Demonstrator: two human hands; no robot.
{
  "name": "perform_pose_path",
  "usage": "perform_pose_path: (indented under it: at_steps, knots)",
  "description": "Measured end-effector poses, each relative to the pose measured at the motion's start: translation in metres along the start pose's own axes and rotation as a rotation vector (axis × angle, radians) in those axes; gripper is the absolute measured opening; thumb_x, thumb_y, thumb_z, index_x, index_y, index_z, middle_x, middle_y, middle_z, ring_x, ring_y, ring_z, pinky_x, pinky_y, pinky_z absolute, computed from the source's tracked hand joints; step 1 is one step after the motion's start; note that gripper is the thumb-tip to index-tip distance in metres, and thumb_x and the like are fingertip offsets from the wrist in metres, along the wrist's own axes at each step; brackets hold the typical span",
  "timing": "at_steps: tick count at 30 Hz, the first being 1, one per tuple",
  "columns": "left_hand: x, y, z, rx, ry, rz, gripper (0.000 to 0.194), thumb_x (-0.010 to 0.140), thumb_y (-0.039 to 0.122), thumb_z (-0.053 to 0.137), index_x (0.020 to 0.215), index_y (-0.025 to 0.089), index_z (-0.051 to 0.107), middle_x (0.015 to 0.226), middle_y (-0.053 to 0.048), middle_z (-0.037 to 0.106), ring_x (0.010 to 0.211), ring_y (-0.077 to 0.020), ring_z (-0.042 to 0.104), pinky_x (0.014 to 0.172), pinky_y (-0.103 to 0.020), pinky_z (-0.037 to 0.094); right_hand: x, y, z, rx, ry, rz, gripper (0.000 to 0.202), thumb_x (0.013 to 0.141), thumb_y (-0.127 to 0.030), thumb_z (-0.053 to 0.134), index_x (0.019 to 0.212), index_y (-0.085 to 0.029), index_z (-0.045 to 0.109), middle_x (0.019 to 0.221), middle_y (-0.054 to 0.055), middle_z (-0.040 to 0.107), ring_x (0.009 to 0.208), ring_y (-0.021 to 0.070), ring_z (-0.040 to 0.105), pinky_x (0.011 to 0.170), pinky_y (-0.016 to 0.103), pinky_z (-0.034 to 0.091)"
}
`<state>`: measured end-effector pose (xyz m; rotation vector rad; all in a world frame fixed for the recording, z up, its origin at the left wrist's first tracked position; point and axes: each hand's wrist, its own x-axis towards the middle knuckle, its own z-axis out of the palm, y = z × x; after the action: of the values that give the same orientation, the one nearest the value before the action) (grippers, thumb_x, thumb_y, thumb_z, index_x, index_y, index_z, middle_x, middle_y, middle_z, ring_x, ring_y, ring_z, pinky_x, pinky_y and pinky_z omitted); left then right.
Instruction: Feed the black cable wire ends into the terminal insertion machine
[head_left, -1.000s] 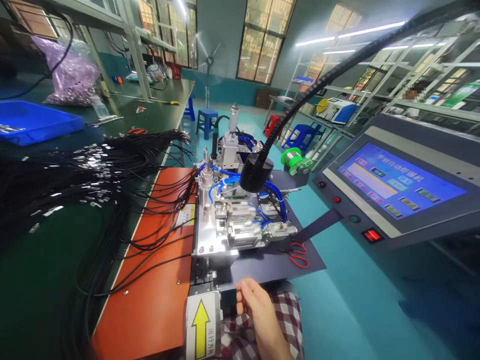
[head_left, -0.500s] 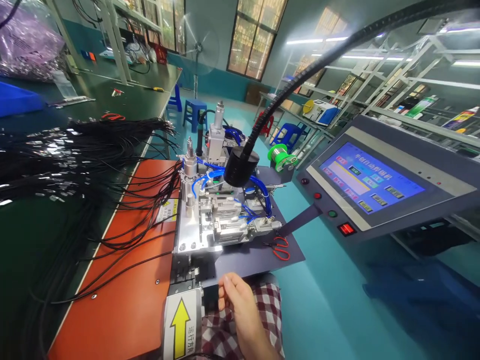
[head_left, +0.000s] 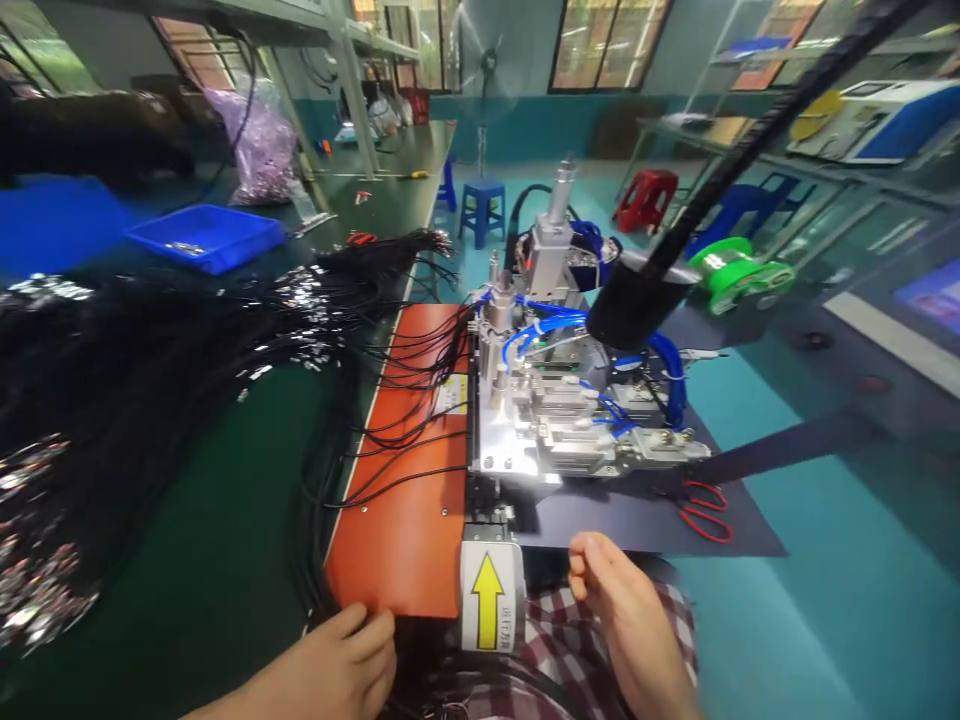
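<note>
hands at the near edge of the soldering rig

head view: left hand (head_left: 337, 670) rests, fingers curled together, on the near edge of the orange plate (head_left: 409, 480), beside the black wires (head_left: 225, 330). right hand (head_left: 626, 620) hovers by the arrow label (head_left: 489, 608), fingers loosely curled, holding nothing visible. best picked one wire at a time, clear of the fixture (head_left: 570, 420).
</note>
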<state>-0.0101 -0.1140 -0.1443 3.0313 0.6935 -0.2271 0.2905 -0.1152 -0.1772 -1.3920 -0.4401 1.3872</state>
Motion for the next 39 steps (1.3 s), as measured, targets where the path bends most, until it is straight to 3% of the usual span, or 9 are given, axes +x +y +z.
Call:
perform_pose_path:
  at_steps: [4, 8, 13, 16, 20, 24, 28, 33, 39]
  knots:
    - [0.013, 0.004, 0.000, -0.021, -0.100, -0.047, 0.005, 0.074, 0.023, 0.064, 0.077, 0.019, 0.066, 0.071, -0.002, 0.064, 0.072, -0.0178, 0.053, 0.063, -0.030, 0.039, -0.002, 0.000, 0.003, -0.071, -0.027, 0.021, 0.032, 0.075, -0.050, 0.063, 0.074, -0.018, 0.060, 0.064, -0.002, 0.050, 0.060, 0.0125, 0.042, 0.056, 0.022, 0.037]
    - [0.011, 0.008, 0.003, 0.007, -0.020, -0.080, 0.015, 0.071, 0.030, 0.067, 0.079, 0.018, 0.068, 0.075, -0.004, 0.066, 0.080, -0.0196, 0.052, 0.069, -0.030, 0.038, -0.002, -0.002, -0.001, -0.115, -0.012, 0.027, 0.033, 0.072, -0.051, 0.065, 0.072, -0.018, 0.059, 0.061, -0.002, 0.051, 0.058, 0.0133, 0.042, 0.053, 0.023, 0.036]
    - [0.023, 0.001, -0.037, 0.016, -0.098, -0.099, 0.010, 0.063, 0.009, 0.063, 0.065, 0.019, 0.062, 0.060, -0.003, 0.060, 0.063, -0.0191, 0.048, 0.057, -0.031, 0.037, 0.002, -0.004, -0.007, -0.106, 0.011, 0.020, 0.033, 0.068, -0.050, 0.068, 0.071, -0.019, 0.060, 0.060, -0.001, 0.050, 0.058, 0.0143, 0.044, 0.053, 0.024, 0.038]
    - [0.032, -0.012, -0.071, -0.087, 0.062, -0.105, 0.018, 0.074, 0.005, 0.051, 0.063, 0.019, 0.055, 0.059, -0.002, 0.057, 0.055, -0.0170, 0.046, 0.053, -0.030, 0.035, -0.001, -0.007, -0.006, -0.146, 0.012, -0.006, 0.033, 0.069, -0.052, 0.067, 0.070, -0.019, 0.061, 0.060, 0.000, 0.051, 0.058, 0.0154, 0.045, 0.053, 0.025, 0.039]
    - [0.040, -0.027, -0.094, -0.249, 0.337, -0.211, 0.020, 0.089, 0.011, 0.040, 0.097, 0.017, 0.058, 0.074, -0.004, 0.062, 0.064, -0.0161, 0.054, 0.062, -0.028, 0.041, -0.016, -0.017, 0.011, -0.270, -0.054, -0.067, 0.026, 0.072, -0.046, 0.068, 0.076, -0.020, 0.063, 0.057, -0.001, 0.051, 0.055, 0.0144, 0.046, 0.052, 0.024, 0.040]
    - [0.057, -0.028, -0.081, -0.348, 0.387, -0.277, 0.019, 0.091, 0.016, 0.041, 0.096, 0.019, 0.059, 0.073, -0.002, 0.063, 0.062, -0.0141, 0.057, 0.060, -0.024, 0.043, -0.028, -0.025, 0.039, -0.148, -0.292, -0.048, 0.030, 0.071, -0.037, 0.071, 0.096, -0.021, 0.063, 0.074, 0.001, 0.060, 0.056, 0.0135, 0.053, 0.051, 0.024, 0.043]
    - [0.082, -0.020, -0.068, -0.424, 0.338, -0.274, 0.018, 0.089, 0.018, 0.043, 0.096, 0.021, 0.060, 0.077, -0.002, 0.064, 0.067, -0.0157, 0.060, 0.062, -0.025, 0.046, -0.024, -0.030, 0.051, -0.133, -0.248, -0.110, 0.015, 0.075, -0.032, 0.066, 0.077, -0.018, 0.061, 0.059, -0.003, 0.055, 0.049, 0.0103, 0.049, 0.049, 0.022, 0.040]
    - [0.112, -0.010, -0.081, -0.788, 0.234, -0.310, 0.030, 0.091, 0.026, 0.042, 0.120, 0.024, 0.044, 0.104, -0.004, 0.061, 0.092, -0.0175, 0.058, 0.078, -0.027, 0.047, -0.020, -0.033, 0.047, -0.191, -0.247, -0.207, 0.010, 0.079, -0.028, 0.062, 0.077, -0.018, 0.061, 0.068, -0.001, 0.058, 0.054, 0.0104, 0.050, 0.052, 0.022, 0.041]
    - [0.139, -0.014, -0.078, -1.149, 0.110, -0.371, 0.020, 0.091, 0.029, 0.041, 0.097, 0.023, 0.059, 0.084, 0.000, 0.063, 0.077, -0.0151, 0.057, 0.066, -0.023, 0.042, -0.014, -0.041, 0.027, -0.273, -0.156, -0.232, 0.013, 0.079, -0.031, 0.062, 0.084, -0.019, 0.065, 0.071, 0.001, 0.061, 0.056, 0.0124, 0.051, 0.052, 0.024, 0.042]
